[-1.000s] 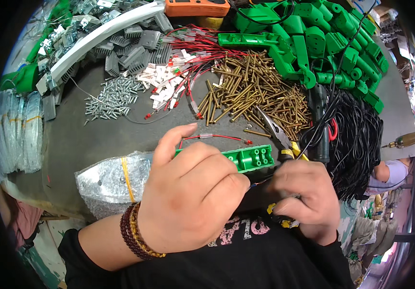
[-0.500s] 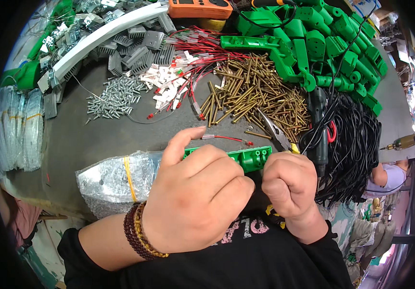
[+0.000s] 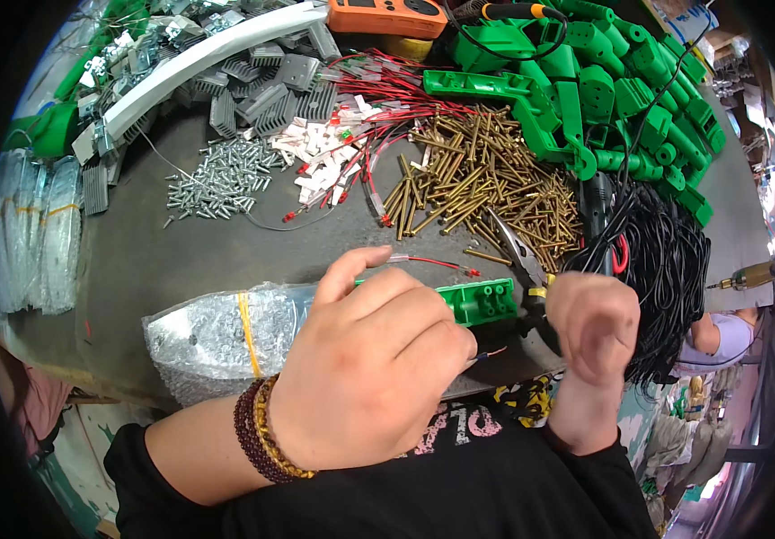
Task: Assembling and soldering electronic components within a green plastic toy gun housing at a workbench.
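Fingers (image 3: pixel 410 314) of left hand (image 3: pixel 369 373) curled around wire end (image 3: pixel 492 353), 1 raised; right hand (image 3: pixel 594 323) balled, any hold hidden

The light is bright (glaring far right), edges curved.

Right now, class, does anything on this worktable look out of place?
Only mildly: one brass-coloured screw lies just off the screw pile, near the pliers, and a single red lead lies apart from its bundle, just beyond the left hand. I see no obvious damage.
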Demonstrator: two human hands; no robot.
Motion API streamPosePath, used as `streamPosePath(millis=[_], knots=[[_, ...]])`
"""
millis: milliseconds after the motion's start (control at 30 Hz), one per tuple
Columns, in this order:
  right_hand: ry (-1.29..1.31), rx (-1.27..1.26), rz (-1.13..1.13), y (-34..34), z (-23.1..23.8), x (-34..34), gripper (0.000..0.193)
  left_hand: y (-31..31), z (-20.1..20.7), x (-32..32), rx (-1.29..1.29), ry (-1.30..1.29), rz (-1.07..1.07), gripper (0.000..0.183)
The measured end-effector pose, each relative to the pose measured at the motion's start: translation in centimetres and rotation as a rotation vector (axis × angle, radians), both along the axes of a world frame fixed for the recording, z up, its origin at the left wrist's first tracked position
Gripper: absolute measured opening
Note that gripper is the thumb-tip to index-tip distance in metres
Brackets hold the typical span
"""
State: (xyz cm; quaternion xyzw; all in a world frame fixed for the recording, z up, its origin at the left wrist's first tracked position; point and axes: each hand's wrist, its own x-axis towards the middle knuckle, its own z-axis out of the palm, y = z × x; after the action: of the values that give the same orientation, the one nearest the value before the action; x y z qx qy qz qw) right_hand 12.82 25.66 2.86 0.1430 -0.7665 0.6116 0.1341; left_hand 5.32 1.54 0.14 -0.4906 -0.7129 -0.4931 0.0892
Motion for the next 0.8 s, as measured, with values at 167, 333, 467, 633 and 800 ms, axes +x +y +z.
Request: streamPosePath(millis=[167, 333, 467, 633, 800], knots=[[-0.32, 0.487, 0.107, -2.9, 3.3, -0.2, 0.034, -0.1, 0.1, 0.1, -0.04, -0.026, -0.018, 0.017], [-0.161, 0.546, 0.182, -1.0, 4.6, -2.3, 0.014, -0.4, 0.1, 0.3, -0.051, -0.036, -0.039, 0.016], [-0.027, 0.772, 0.063, -2.9, 4.1, -10.3, 0.014, -0.4, -0.3, 0.2, -0.011, -0.054, -0.032, 0.017], [0.049, 1.068, 0.039, -7.8, -0.8, -17.4, 0.02, -0.3, -0.4, 0.1, 0.048, -0.057, -0.027, 0.018], [-0.345, 1.028, 0.09, -9.5, 0.1, -18.3, 0.024, -0.2, -0.8, 0.3, 0.068, -0.044, -0.033, 0.017]])
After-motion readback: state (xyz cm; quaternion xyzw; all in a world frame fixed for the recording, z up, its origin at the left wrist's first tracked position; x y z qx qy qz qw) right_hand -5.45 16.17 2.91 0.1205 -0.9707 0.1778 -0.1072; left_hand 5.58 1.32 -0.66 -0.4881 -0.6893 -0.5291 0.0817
